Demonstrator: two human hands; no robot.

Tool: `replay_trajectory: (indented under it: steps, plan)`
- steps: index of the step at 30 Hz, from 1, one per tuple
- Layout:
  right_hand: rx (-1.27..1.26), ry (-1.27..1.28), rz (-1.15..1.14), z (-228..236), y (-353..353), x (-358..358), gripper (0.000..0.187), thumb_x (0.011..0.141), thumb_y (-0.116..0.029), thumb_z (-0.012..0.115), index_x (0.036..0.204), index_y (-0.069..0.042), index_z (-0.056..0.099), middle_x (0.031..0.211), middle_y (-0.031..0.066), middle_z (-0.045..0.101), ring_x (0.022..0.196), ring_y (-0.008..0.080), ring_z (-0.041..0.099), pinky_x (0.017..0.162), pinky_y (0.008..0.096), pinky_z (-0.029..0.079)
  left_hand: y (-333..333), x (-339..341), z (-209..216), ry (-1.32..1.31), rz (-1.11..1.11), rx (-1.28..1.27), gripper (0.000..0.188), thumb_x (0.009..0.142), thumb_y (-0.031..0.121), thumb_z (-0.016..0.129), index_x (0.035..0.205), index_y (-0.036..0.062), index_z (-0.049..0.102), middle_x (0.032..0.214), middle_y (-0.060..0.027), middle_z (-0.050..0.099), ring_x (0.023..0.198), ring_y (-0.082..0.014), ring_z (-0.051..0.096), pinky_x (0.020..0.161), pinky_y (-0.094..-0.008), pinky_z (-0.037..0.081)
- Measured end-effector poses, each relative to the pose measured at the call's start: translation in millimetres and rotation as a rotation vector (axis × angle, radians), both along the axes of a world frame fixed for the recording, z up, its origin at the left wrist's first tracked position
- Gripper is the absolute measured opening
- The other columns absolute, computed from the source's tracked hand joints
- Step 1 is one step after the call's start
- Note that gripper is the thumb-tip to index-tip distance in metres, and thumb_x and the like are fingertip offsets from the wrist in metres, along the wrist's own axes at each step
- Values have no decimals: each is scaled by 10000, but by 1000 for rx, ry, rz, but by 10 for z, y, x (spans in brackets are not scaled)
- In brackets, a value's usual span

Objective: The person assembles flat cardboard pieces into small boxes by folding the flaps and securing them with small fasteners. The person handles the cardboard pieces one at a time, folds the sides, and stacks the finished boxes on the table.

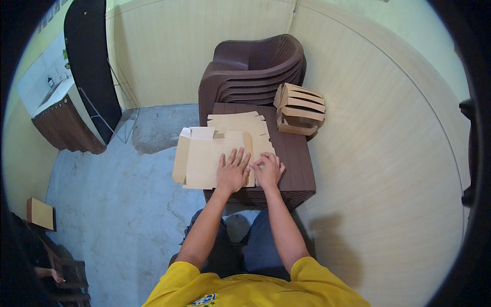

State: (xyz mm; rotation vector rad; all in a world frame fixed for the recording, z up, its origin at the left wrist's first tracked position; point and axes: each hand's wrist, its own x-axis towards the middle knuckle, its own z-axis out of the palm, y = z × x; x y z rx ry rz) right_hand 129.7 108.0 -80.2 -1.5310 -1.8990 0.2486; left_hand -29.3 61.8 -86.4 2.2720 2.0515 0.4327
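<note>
- Left hand [233, 171], just below the frame's centre: palm down, fingers spread flat on a cardboard sheet [202, 159], grasping nothing.
- Right hand [269, 170], beside it: fingers curled near the sheet's right edge; whether they pinch it, I cannot tell.
- Mid-frame, the sheet overlaps a second sheet [262, 134] on a brown table [293, 158].
- Upper centre: folded cardboard [303, 94], stacked chairs [250, 71].

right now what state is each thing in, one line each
left hand, spread palm-down on the top cardboard sheet
right hand, fingers bent, at that sheet's right edge
top cardboard sheet, mostly flat, white-faced flap showing at its far left
lower cardboard, flat, partly covered
slotted cardboard box, folded into shape
brown chairs, stacked
brown table, standing, partly covered by cardboard
brown cloth at the left, hanging
</note>
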Motion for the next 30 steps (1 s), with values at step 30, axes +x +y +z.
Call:
replay_trajectory:
  steps: [30]
  plan:
    - [-264,333,152,78,-96,353,259,847,-145,877,1034,-38,733,950,68,719,836,263,690,838,419,563,42,47,32,-58,34,4,687,1079,569,468,1696,283,373,1770,-92,328,1642,-326,274,1324,-630,146]
